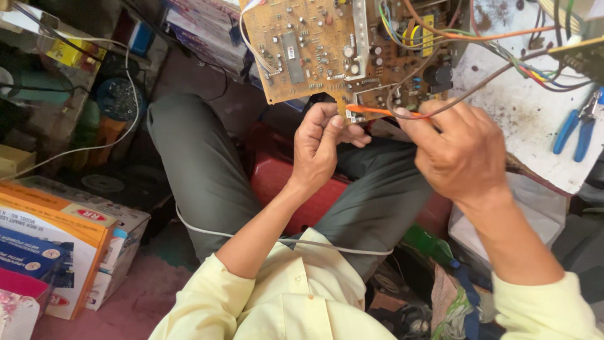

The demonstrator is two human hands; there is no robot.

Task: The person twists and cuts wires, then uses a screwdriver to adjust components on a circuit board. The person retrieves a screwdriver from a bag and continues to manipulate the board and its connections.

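Your left hand pinches the orange wire at the circuit board edge; right hand is curled on the same wire, exact grip hidden. Cardboard box near left. Loose wires cross the board; blue pliers on the bench.

Surface: white, stained and speckled. On it: blue-handled pliers, tangled coloured wires, one end of a tan circuit board.
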